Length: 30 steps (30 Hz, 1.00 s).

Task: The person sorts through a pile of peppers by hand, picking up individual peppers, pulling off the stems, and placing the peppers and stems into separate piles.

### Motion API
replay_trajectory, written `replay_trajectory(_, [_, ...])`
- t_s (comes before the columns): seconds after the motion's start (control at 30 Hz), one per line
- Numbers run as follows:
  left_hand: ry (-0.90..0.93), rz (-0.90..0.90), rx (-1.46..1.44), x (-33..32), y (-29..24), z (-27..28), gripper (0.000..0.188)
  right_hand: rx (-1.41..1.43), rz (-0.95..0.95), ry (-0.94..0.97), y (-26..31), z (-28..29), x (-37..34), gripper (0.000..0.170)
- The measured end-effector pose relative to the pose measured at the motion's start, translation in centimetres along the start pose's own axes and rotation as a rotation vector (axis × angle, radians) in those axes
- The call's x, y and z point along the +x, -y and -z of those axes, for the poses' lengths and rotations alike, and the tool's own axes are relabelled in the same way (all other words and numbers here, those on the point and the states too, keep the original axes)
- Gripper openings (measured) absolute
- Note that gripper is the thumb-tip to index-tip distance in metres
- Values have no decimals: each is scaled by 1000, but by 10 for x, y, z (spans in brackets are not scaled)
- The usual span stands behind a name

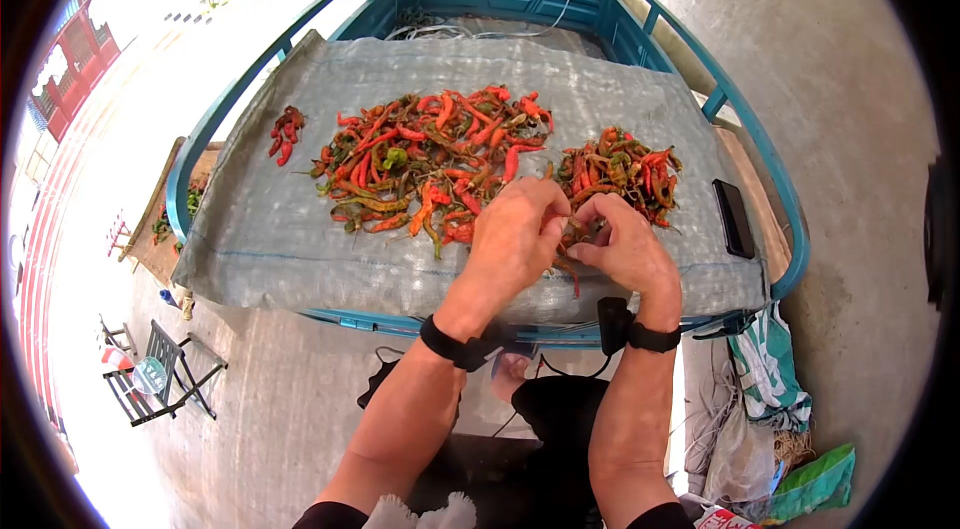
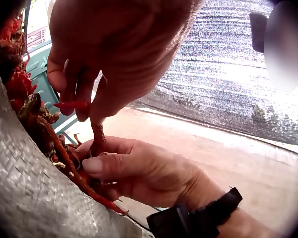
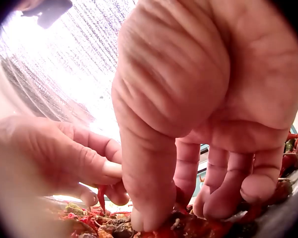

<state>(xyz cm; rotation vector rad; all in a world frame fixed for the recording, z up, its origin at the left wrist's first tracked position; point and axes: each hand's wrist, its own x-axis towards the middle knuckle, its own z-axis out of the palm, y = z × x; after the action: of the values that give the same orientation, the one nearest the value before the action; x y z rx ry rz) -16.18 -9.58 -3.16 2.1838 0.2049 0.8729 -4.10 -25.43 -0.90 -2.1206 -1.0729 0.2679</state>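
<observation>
A broad heap of red, orange and browned chili peppers (image 1: 445, 114) lies mid-sheet, with a smaller pepper heap (image 1: 655, 169) to its right. Both hands work close together at the near side of these heaps. My left hand (image 1: 515, 234) pinches a chili pepper between thumb and fingers; a red pepper (image 2: 72, 105) shows at its fingers in the left wrist view. Thumb and fingers of my right hand (image 1: 632, 247) grip a shrivelled brown chili pepper (image 2: 98, 136), whose upper end meets the left fingertips. A long dark-red pepper (image 2: 79, 179) lies on the sheet beneath.
The grey woven sheet (image 1: 290, 274) covers a blue cart bed with side rails (image 1: 795, 219). A phone (image 1: 734, 219) lies at the right, a few peppers (image 1: 287, 134) at the left. Below stand a folding chair (image 1: 165, 384) and, at right, bags (image 1: 770, 369).
</observation>
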Motion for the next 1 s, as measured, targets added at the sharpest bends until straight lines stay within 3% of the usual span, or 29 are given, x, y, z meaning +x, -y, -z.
replay_trajectory(0.23, [-47, 80, -35, 1, 1, 1, 17, 32, -32, -3, -2, -1, 4, 28])
replay_trajectory(0.43, [50, 115, -32, 1, -5, 5, 24, 99, -29, -40, -4, -1, 5, 21])
replay_trajectory(0.63, [67, 51, 11, 0, -1, 1, 25, 153, -39, -34, 9, 4, 4, 18])
replay_trajectory(0.93, [-215, 7, 130, 5, -1, 0, 16, 282, -23, -261, -11, -1, 11, 19])
replay_trajectory(1.0, [-231, 117, -20, 6, -4, 0, 12, 380, -51, -262, -8, 0, 11, 16])
